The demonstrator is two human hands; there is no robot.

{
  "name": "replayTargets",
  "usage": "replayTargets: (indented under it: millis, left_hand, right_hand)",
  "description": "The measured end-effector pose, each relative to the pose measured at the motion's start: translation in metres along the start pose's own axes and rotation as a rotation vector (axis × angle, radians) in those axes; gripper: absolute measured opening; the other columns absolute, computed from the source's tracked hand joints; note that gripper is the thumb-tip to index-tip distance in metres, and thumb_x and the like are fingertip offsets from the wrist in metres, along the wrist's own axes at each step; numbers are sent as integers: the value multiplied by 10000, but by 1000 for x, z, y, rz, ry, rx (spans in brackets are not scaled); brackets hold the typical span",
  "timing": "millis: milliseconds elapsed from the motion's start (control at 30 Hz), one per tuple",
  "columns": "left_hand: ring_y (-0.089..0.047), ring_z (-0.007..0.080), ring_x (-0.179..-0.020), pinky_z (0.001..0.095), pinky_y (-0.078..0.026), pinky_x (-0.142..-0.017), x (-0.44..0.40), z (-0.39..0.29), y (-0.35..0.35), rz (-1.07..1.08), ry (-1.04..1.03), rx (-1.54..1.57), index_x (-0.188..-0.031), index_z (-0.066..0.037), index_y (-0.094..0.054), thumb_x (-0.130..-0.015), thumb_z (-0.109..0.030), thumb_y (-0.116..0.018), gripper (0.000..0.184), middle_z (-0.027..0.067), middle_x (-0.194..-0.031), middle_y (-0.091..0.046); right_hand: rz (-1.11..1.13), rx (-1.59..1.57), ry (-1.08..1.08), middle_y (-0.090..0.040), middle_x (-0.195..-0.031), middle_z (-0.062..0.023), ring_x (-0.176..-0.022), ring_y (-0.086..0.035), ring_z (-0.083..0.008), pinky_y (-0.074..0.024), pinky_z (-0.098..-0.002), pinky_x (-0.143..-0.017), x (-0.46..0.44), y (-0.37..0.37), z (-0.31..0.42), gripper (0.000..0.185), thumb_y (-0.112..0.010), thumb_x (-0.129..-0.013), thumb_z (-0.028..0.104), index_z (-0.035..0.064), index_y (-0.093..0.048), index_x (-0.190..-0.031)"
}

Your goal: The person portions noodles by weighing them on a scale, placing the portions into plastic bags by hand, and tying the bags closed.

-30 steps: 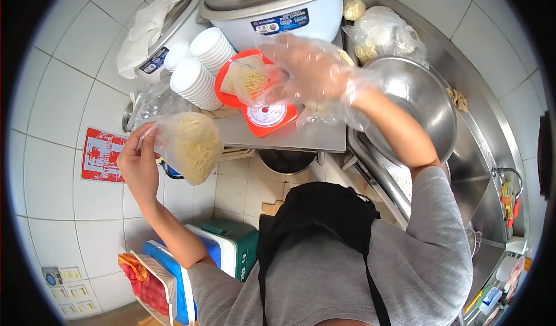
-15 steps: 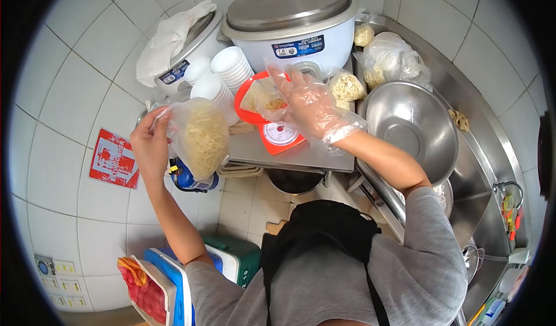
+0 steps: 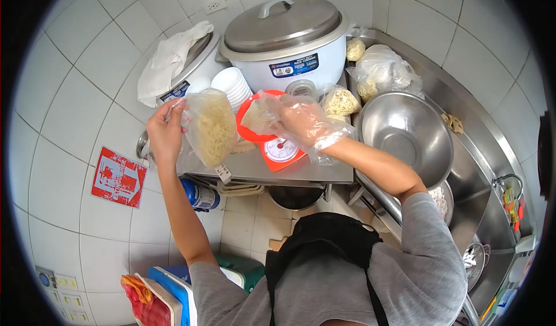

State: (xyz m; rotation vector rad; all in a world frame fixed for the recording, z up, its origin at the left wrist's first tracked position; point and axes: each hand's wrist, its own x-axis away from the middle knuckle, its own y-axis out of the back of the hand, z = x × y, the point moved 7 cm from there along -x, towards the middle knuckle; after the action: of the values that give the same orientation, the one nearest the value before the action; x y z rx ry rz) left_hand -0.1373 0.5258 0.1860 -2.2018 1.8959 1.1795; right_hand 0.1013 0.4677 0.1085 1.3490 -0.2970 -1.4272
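Note:
My left hand point(image 3: 166, 130) pinches the top of a clear plastic bag of pale noodles point(image 3: 212, 130), which hangs left of the kitchen scale. On the scale point(image 3: 281, 151) rests an orange-red tray point(image 3: 244, 130) with a small plastic bag point(image 3: 258, 116) in it. My right hand point(image 3: 304, 120), in a clear plastic glove, is over the tray's right side with its fingers curled at the small bag. Its fingertips and anything between them are hidden by the plastic.
Behind stand a large rice cooker point(image 3: 284, 42), stacked white cups point(image 3: 231, 85) and a second cooker under a cloth point(image 3: 174, 59). Bagged noodles point(image 3: 340, 101) and a steel bowl point(image 3: 405, 138) are on the right. A blue cylinder point(image 3: 200, 196) is below the counter.
My right hand has gone from spread fingers above the tray to curled fingers lower at the small bag. My left hand still holds its noodle bag. The camera view has shifted.

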Motion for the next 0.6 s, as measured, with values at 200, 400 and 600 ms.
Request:
replayTargets:
  millis: [200,400,600]
  left_hand:
    - [-566,83,-614,214,-485,-476,-30,4,-24,6,20,87,-994,10,-633,-855,-197,-584,254,65,-789,-638]
    - [-581,98,-668,228,-520,-485,-53,20,-62,25,8,325,-975,14,-634,-861,-189,-573,241,82,-850,-629]
    - [-586,112,-754,232,-457,-663,-68,1,-75,-313,-550,-182,-969,-6,-633,-833,-248,-609,278,35,-845,-632]
  right_hand:
    - [-60,-68,-138,-623,-871,-188,-806,-600,-337,-471,-399,-752,-39,17,-26,328,-544,-813,276,34,-615,-1022]
    - [-331,-19,-254,-634,-951,-172,-863,-610,-263,-465,-356,-781,-38,120,-53,369,-554,-839,330,47,-607,-1070]
    - [-388,147,-371,-636,-902,-176,-842,-605,-296,-454,-367,-776,15,193,-93,388,-544,-825,364,45,-623,-1031]
